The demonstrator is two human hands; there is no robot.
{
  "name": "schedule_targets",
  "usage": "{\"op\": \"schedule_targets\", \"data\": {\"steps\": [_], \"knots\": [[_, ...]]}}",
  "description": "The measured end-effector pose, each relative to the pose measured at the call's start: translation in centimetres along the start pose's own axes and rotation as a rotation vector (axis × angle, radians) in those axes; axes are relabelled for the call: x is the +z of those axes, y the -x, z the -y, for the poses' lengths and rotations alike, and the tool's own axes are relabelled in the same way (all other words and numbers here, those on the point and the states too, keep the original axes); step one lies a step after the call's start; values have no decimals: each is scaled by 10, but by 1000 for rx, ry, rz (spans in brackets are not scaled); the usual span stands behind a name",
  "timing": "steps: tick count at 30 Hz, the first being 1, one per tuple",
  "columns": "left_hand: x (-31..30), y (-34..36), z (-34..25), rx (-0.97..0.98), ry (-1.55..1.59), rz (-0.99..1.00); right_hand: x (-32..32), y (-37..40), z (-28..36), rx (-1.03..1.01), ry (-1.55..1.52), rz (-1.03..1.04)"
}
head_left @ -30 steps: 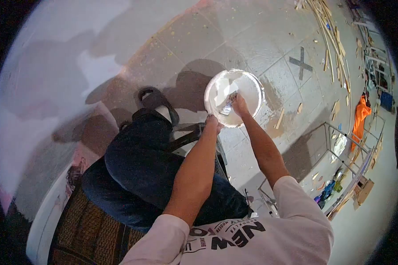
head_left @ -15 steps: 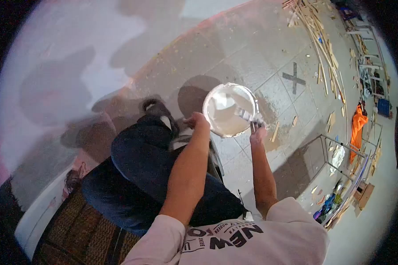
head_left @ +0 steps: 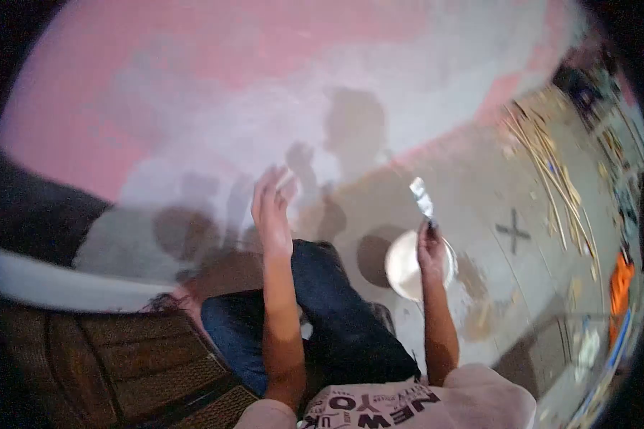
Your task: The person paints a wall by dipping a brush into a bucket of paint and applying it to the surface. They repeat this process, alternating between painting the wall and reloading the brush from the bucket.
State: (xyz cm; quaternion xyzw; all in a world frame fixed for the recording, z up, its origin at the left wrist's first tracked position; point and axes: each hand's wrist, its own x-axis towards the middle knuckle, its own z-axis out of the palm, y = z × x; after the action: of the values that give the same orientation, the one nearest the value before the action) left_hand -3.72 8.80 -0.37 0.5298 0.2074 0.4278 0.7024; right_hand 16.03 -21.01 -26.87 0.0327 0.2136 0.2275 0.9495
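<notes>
My right hand [head_left: 430, 250] grips the handle of a putty knife [head_left: 422, 198], its blade raised and coated with white filler. Just below that hand stands a white bucket [head_left: 404, 266] of filler on the tiled floor. My left hand [head_left: 270, 207] is lifted in front of the wall [head_left: 279, 93], fingers spread, with a small pale thing between the fingertips that is too blurred to name. The wall is pink with a large patch of white filler. My knees in dark blue trousers [head_left: 322, 314] are under both arms.
A woven brown seat [head_left: 122, 365] lies at the lower left beside a white ledge [head_left: 57, 286]. Wood strips [head_left: 544, 164] litter the floor at the right, near a dark X mark [head_left: 514, 230] and an orange cloth [head_left: 620, 280].
The view has swung up from the bucket to the wall. My right hand has lifted the putty knife out of the bucket; my left hand has let go of the rim and risen towards the wall.
</notes>
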Motion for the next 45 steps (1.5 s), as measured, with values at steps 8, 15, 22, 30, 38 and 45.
{"op": "schedule_targets", "data": {"steps": [8,15,22,30,38,45], "knots": [[-171,60,-118,258,-138,-417,189,32,-164,58,386,370],[-297,38,-8,125,22,-573,292,134,-354,274,1113,872],[-284,28,-65,250,171,-584,342,223,-484,-500,1610,1779],[-328,26,-77,132,197,-561,364,230,-578,-1266,1466,2179],[-352,23,-56,104,198,-581,310,162,-610,-1101,1509,2217],[-342,26,-70,102,239,-561,299,148,-612,-822,1646,2191]]}}
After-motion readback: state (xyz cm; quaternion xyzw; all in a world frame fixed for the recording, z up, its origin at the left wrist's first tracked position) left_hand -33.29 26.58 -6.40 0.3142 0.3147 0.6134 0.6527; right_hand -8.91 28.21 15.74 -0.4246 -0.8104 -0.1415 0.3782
